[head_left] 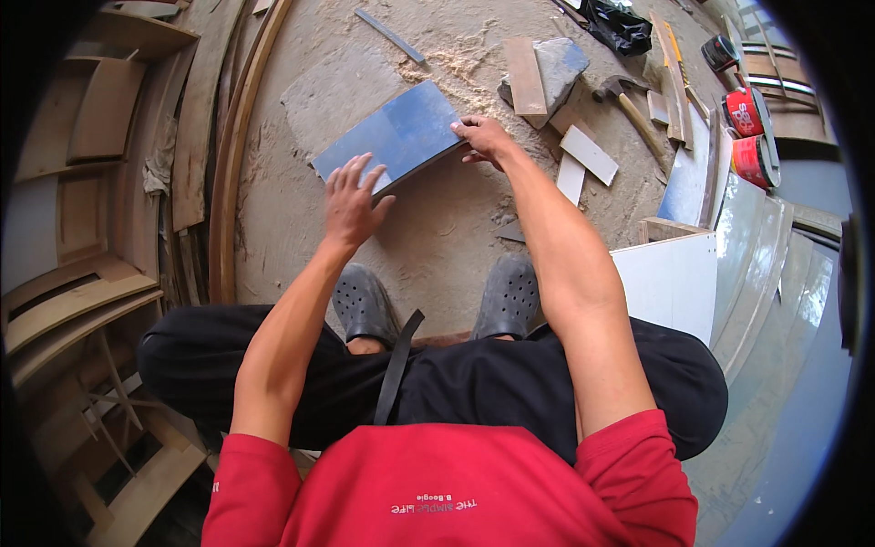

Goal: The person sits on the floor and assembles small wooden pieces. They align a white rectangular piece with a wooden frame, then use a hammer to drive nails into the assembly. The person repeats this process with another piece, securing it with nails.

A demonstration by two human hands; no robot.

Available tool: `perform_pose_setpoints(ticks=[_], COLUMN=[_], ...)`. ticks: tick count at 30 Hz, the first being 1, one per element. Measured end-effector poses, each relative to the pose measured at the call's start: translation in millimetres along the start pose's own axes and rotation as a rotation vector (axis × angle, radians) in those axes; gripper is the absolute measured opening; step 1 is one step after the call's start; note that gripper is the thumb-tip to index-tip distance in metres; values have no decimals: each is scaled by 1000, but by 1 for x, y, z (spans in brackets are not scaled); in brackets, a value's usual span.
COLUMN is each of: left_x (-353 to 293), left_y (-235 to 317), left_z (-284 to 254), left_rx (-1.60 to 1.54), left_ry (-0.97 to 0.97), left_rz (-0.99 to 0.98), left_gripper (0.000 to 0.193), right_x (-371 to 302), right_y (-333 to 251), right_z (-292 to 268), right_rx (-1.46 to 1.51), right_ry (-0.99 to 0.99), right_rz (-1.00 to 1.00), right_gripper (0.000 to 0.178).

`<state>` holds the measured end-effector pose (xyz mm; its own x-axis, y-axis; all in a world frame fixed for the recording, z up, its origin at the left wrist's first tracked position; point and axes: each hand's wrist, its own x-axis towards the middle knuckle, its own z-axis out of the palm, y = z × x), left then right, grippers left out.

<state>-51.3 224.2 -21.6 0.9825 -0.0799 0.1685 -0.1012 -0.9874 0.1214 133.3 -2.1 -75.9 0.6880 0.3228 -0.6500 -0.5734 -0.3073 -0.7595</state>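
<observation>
one blue panel [392,128] lies slantwise over dusty floor [283,228], ahead of grey clogs [365,301]. right hand [485,139] pinches panel's right end, probably to steady it. left hand [351,201] spread at near-left edge, likely as guide; firm contact cannot be told. right side cluttered: white offcuts [591,155], stone block [561,68], hammer [641,125] limit sweep that way. white box [670,283] stands right of clogs.
</observation>
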Motion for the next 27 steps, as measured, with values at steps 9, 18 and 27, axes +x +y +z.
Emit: perform_pose_setpoints(ticks=[9, 18, 27], left_x=[57, 52, -27], left_y=[24, 21, -1], left_z=[30, 35, 45], left_rx=[-37, 9, -411], left_ry=[-25, -63, 371], left_rz=[109, 66, -1124], left_gripper=[37, 46, 53], right_x=[9, 11, 40], right_y=[8, 8, 40], right_z=[9, 10, 0], right_rx=[219, 129, -70], right_ry=[-77, -71, -7], right_rz=[2, -64, -150], right_gripper=[35, 29, 40])
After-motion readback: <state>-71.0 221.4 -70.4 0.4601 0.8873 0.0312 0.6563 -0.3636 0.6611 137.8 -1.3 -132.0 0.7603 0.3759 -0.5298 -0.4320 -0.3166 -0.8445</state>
